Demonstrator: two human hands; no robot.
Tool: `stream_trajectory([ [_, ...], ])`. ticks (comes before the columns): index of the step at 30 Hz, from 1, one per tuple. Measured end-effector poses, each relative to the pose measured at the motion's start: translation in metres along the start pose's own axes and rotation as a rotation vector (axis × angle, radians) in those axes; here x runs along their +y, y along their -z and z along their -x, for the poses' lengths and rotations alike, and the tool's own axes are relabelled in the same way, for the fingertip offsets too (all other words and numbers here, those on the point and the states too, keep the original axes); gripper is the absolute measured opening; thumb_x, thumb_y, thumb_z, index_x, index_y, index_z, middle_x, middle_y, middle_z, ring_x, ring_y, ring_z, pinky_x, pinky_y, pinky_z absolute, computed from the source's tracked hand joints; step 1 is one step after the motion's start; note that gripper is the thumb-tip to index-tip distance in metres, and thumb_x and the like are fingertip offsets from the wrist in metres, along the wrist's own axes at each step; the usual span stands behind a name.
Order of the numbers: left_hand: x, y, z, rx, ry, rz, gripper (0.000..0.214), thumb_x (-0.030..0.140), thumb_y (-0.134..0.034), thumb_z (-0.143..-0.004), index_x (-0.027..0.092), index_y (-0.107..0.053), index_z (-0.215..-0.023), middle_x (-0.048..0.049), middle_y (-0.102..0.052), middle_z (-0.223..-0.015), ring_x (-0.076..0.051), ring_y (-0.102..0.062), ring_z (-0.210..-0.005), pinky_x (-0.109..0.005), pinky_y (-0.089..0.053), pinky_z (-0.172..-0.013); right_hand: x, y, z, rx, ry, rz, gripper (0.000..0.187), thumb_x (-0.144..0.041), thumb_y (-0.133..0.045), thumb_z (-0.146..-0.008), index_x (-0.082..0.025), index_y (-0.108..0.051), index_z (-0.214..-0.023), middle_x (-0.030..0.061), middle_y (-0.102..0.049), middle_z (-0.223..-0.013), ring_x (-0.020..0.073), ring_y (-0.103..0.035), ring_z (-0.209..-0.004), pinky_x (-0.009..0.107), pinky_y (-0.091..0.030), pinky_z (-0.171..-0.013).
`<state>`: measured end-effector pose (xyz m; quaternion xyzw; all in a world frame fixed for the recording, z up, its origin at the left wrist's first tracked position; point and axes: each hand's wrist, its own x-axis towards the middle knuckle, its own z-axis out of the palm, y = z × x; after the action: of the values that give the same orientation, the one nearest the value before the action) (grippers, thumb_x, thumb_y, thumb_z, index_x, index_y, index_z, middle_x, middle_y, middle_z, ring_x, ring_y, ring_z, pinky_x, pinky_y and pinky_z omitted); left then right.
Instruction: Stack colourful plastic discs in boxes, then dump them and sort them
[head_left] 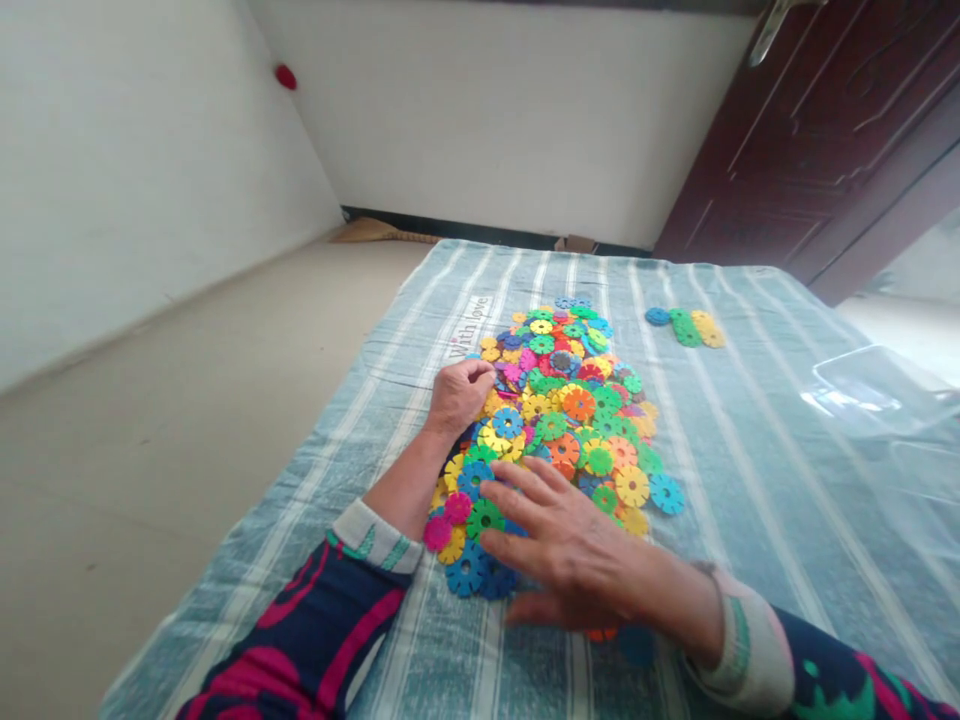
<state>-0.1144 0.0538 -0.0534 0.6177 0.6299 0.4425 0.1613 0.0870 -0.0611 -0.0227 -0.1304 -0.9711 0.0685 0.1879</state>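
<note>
A pile of several colourful plastic snowflake discs (570, 410) lies in the middle of a striped blue-green cloth (750, 480). My left hand (459, 395) rests at the pile's left edge with fingers curled in a pinch; what they hold is hidden. My right hand (574, 545) lies flat and spread over the near end of the pile, fingers pointing left across blue, green and pink discs. A small joined row of blue, green and yellow discs (686, 326) sits apart at the far right.
The cloth covers a low surface with bare floor (150, 450) to the left. A dark wooden door (825, 140) stands at the back right. Clear plastic wrap (877, 385) lies on the cloth's right side. White walls enclose the far end.
</note>
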Motion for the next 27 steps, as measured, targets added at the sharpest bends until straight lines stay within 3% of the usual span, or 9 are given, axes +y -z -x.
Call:
stream_trajectory([
  [3, 0.001, 0.0, 0.0, -0.003, -0.003, -0.005, 0.022, 0.03, -0.054, -0.074, 0.017, -0.071, -0.076, -0.0003, -0.071, -0.072, -0.017, -0.064, -0.07, -0.024, -0.05, -0.071, 0.003, -0.012, -0.003, 0.012, 0.048, 0.044, 0.045, -0.051, -0.067, -0.079, -0.018, -0.061, -0.108, 0.0157, -0.054, -0.13, 0.0334, -0.037, -0.132, 0.055, -0.034, -0.104],
  [7, 0.0, 0.0, -0.001, -0.012, -0.003, -0.007, 0.021, 0.029, -0.054, -0.073, 0.017, -0.071, -0.076, 0.0001, -0.071, -0.07, -0.017, -0.064, -0.069, -0.024, -0.05, -0.069, 0.026, -0.017, -0.008, 0.115, 0.006, 0.147, 0.018, -0.03, -0.055, -0.09, -0.015, -0.064, -0.095, 0.0144, -0.06, -0.121, 0.0293, -0.041, -0.13, 0.052, -0.033, -0.107],
  [10, 0.0, 0.0, -0.002, -0.012, 0.005, -0.011, 0.022, 0.03, -0.054, -0.073, 0.017, -0.071, -0.076, -0.0003, -0.071, -0.071, -0.017, -0.065, -0.068, -0.024, -0.05, -0.068, 0.052, -0.01, -0.01, 0.232, -0.093, 0.237, 0.017, -0.017, -0.05, -0.091, -0.016, -0.065, -0.085, 0.0124, -0.063, -0.115, 0.0271, -0.045, -0.127, 0.049, -0.035, -0.106],
  [15, -0.001, 0.001, -0.002, -0.012, 0.01, -0.026, 0.022, 0.03, -0.053, -0.073, 0.018, -0.071, -0.075, -0.0007, -0.072, -0.073, -0.018, -0.066, -0.07, -0.026, -0.05, -0.07, 0.096, 0.003, -0.011, 0.448, -0.319, 0.242, 0.021, -0.021, -0.052, -0.091, -0.018, -0.067, -0.077, 0.0115, -0.067, -0.105, 0.0261, -0.053, -0.115, 0.046, -0.044, -0.097],
  [20, 0.0, 0.004, -0.002, -0.017, -0.001, -0.035, 0.023, 0.032, -0.052, -0.073, 0.018, -0.071, -0.075, -0.0006, -0.072, -0.074, -0.018, -0.066, -0.071, -0.026, -0.05, -0.071, 0.128, 0.006, -0.002, 0.646, -0.498, -0.065, 0.018, -0.026, -0.058, -0.087, -0.02, -0.069, -0.074, 0.0077, -0.069, -0.089, 0.0225, -0.061, -0.095, 0.041, -0.048, -0.088],
  [27, 0.003, 0.009, -0.005, -0.018, -0.005, -0.042, 0.027, 0.037, -0.052, -0.072, 0.018, -0.07, -0.076, -0.0027, -0.073, -0.077, -0.02, -0.067, -0.074, -0.028, -0.051, -0.075, 0.137, 0.026, 0.009, 0.78, -0.905, -0.725, 0.033, -0.047, -0.062, -0.08, -0.016, -0.072, -0.077, 0.002, -0.068, -0.071, 0.0164, -0.061, -0.067, 0.028, -0.046, -0.063],
])
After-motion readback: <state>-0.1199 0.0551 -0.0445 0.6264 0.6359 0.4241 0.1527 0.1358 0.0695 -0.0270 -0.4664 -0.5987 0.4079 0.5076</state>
